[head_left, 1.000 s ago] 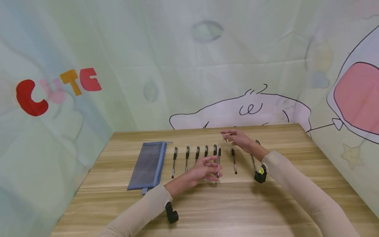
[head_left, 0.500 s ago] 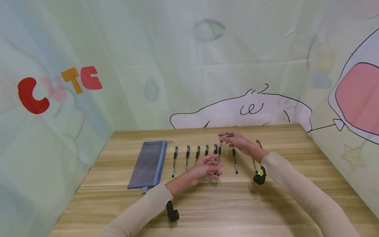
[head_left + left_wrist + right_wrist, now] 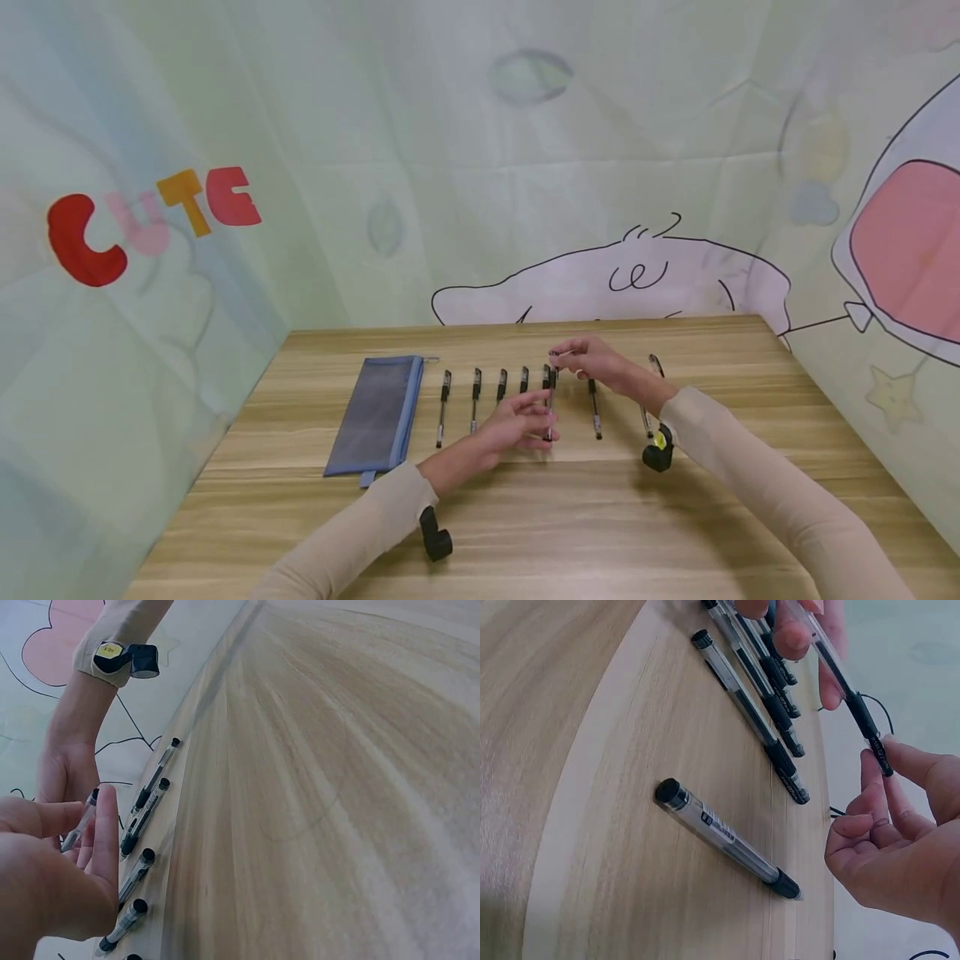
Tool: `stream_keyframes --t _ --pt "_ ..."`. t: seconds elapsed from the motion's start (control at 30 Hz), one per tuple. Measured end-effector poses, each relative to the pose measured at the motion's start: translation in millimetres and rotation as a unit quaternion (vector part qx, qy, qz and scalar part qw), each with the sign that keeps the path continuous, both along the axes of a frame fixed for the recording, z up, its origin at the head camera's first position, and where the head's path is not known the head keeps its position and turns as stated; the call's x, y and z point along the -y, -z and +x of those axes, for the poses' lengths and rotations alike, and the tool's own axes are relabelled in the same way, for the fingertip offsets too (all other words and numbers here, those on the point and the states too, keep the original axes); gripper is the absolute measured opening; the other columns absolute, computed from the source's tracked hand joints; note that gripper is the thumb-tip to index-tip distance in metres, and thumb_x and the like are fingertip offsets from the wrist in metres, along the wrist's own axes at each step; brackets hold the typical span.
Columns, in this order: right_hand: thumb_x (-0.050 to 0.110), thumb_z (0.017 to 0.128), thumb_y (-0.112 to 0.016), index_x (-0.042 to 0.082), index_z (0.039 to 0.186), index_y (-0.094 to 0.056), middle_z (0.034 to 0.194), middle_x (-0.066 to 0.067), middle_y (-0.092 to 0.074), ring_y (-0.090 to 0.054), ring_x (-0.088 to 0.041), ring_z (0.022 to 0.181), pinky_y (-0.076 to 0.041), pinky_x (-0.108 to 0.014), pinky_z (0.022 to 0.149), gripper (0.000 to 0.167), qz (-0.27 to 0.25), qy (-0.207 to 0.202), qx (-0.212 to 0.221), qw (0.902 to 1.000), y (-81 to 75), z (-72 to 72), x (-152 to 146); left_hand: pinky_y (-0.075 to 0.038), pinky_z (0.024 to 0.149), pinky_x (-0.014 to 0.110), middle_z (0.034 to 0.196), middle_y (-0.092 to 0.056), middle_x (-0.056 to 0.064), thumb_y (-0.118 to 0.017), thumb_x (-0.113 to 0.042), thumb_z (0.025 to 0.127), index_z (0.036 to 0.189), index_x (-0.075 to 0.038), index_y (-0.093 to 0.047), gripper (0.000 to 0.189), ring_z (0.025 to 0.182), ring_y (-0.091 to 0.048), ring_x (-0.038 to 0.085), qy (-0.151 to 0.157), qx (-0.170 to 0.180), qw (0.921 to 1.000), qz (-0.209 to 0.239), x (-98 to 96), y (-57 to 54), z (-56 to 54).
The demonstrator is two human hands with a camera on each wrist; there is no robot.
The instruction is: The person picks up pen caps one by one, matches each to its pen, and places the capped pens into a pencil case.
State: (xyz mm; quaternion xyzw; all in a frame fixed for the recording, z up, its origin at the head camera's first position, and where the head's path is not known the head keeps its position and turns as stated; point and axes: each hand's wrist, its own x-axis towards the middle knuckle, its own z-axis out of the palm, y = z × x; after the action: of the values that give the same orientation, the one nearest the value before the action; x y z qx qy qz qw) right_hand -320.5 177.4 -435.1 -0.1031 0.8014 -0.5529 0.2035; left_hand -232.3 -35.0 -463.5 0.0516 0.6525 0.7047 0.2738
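My left hand (image 3: 517, 425) holds a clear gel pen (image 3: 552, 381) above the table, its black grip end pointing away from me. At that end my right hand (image 3: 596, 364) pinches the pen's black-clipped cap (image 3: 880, 756) between thumb and fingers. In the right wrist view the cap sits over the tip, in line with the black grip. The left wrist view shows the pen's black end plug (image 3: 93, 796) sticking out between the left thumb and fingers. On the table to the right of the held pen lies an uncapped pen (image 3: 727, 840).
Several capped pens (image 3: 443, 404) lie in a row left of the held pen, some partly behind the left hand. Further left is a blue mesh zip pouch (image 3: 371, 417). Another capped pen (image 3: 655, 365) lies partly under the right forearm. A printed curtain (image 3: 480, 208) stands behind the table.
My right hand has moved left and toward me, bringing the cap onto the pen's tip. The left hand has kept its hold, and the pen has shifted slightly left.
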Motion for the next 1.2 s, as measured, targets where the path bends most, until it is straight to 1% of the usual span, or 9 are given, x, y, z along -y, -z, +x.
stream_keyframes --t 0.1,0.3,0.4,0.5,0.67,0.77,0.9,1.0,1.2 --pt "0.021 0.101 -0.065 -0.002 0.135 -0.058 0.110 0.004 -0.068 -0.048 -0.015 0.090 -0.046 -0.026 0.078 0.042 0.001 0.012 0.006 0.9999 -0.2 1.8 1.2 -0.065 0.083 0.033 0.131 -0.062 0.020 -0.065 -0.005 0.099 0.153 -0.010 -0.045 0.058 0.087 -0.074 0.016 -0.003 0.004 1.0000 -0.002 0.1 -1.3 0.1" --pt "0.018 0.100 -0.066 -0.002 0.131 -0.061 0.100 0.005 -0.067 -0.044 -0.010 0.074 -0.040 -0.023 0.068 0.037 -0.010 0.032 0.024 0.9991 -1.0 3.7 4.8 -0.064 0.072 0.022 0.105 -0.065 0.012 -0.064 0.005 0.095 0.149 -0.002 -0.049 0.056 0.071 -0.073 0.013 -0.030 -0.010 0.9995 -0.009 0.1 -3.7 -2.0" --pt "0.021 0.099 -0.069 0.000 0.128 -0.062 0.099 0.006 -0.068 -0.045 -0.010 0.075 -0.042 -0.025 0.073 0.037 -0.008 0.033 0.027 0.9991 -1.2 4.1 6.4 -0.061 0.068 0.017 0.097 -0.062 0.006 -0.063 0.008 0.094 0.147 -0.001 -0.052 0.055 0.067 -0.071 0.012 -0.046 -0.011 0.9988 -0.011 1.8 -3.0 -3.2" --pt "0.023 0.098 -0.070 0.002 0.127 -0.063 0.096 0.007 -0.067 -0.045 -0.011 0.075 -0.042 -0.027 0.076 0.036 -0.010 0.037 0.033 0.9987 -0.8 3.5 6.6 -0.061 0.067 0.018 0.095 -0.064 0.003 -0.065 0.006 0.094 0.147 -0.003 -0.053 0.055 0.069 -0.072 0.012 -0.042 -0.018 0.9988 -0.015 3.2 -3.4 -4.2" --pt "0.027 0.098 -0.070 0.004 0.132 -0.063 0.104 0.004 -0.068 -0.053 -0.018 0.094 -0.048 -0.030 0.084 0.042 -0.002 0.033 0.022 0.9992 0.9 2.7 3.3 -0.065 0.075 0.027 0.110 -0.072 0.019 -0.070 -0.002 0.093 0.148 -0.002 -0.051 0.058 0.076 -0.075 0.012 -0.019 -0.032 0.9988 -0.032 3.9 -12.3 -1.8" --pt "0.029 0.098 -0.070 0.007 0.136 -0.062 0.114 0.000 -0.070 -0.054 -0.020 0.101 -0.051 -0.029 0.085 0.045 0.001 0.023 0.005 0.9997 1.3 4.3 2.8 -0.066 0.081 0.031 0.125 -0.068 0.026 -0.072 -0.003 0.092 0.146 -0.001 -0.051 0.059 0.080 -0.075 0.012 -0.014 -0.037 0.9983 -0.042 3.9 -15.3 -1.0" --pt "0.030 0.099 -0.069 0.009 0.142 -0.059 0.123 -0.007 -0.071 -0.056 -0.019 0.100 -0.051 -0.027 0.083 0.049 -0.002 -0.002 -0.005 1.0000 2.9 6.9 2.0 -0.066 0.080 0.032 0.125 -0.069 0.026 -0.072 -0.002 0.092 0.145 0.001 -0.051 0.057 0.082 -0.076 0.013 -0.010 -0.035 0.9983 -0.046 5.0 -12.2 -1.9" --pt "0.028 0.100 -0.067 0.008 0.145 -0.056 0.130 -0.013 -0.069 -0.057 -0.026 0.108 -0.051 -0.030 0.087 0.050 -0.003 -0.014 -0.008 0.9999 3.4 8.8 -0.5 -0.066 0.080 0.031 0.122 -0.070 0.025 -0.072 -0.002 0.092 0.145 0.001 -0.051 0.057 0.083 -0.076 0.014 -0.006 -0.035 0.9982 -0.048 6.2 -10.7 -2.6" --pt "0.022 0.100 -0.066 0.006 0.146 -0.054 0.121 -0.010 -0.073 -0.057 -0.022 0.101 -0.051 -0.029 0.081 0.050 -0.005 -0.025 -0.018 0.9995 2.3 10.0 -6.5 -0.066 0.082 0.033 0.119 -0.071 0.023 -0.072 -0.004 0.094 0.145 0.001 -0.051 0.056 0.087 -0.077 0.017 0.002 -0.037 0.9984 -0.044 6.5 -12.5 -2.7"
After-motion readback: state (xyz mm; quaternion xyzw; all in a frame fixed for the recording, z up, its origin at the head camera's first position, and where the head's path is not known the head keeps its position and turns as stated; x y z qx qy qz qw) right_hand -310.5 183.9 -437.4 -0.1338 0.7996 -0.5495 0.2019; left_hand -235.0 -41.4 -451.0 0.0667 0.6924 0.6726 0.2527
